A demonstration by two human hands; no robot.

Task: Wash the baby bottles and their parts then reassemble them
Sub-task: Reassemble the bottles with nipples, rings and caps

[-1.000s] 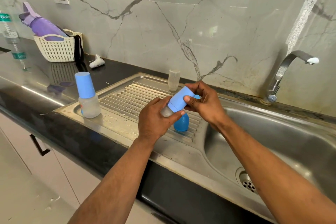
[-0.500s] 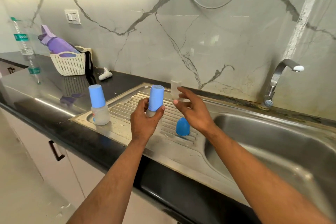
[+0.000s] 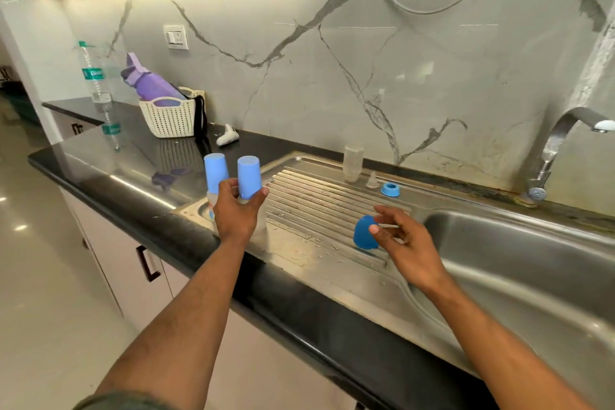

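Observation:
My left hand (image 3: 237,211) grips a small baby bottle with a light blue cap (image 3: 248,176), held upright over the left end of the steel drainboard (image 3: 319,203). Right beside it stands a second capped bottle (image 3: 215,171), its clear body mostly hidden behind my fingers. My right hand (image 3: 404,243) hovers with fingers apart, its fingertips at a darker blue cap (image 3: 364,231) lying on the drainboard ridges. At the back of the drainboard stand an empty clear bottle (image 3: 352,163), a clear teat (image 3: 372,178) and a blue screw ring (image 3: 390,189).
The sink basin (image 3: 532,260) lies to the right under a curved tap (image 3: 559,150). On the black counter (image 3: 133,150) stand a white basket (image 3: 168,116) with a purple bottle, a tall water bottle (image 3: 96,76) and a small white object (image 3: 227,139).
My left hand carried the capped bottle leftward, next to the standing bottle. My right hand let go of it and dropped down to the dark blue cap. The camera has tilted up.

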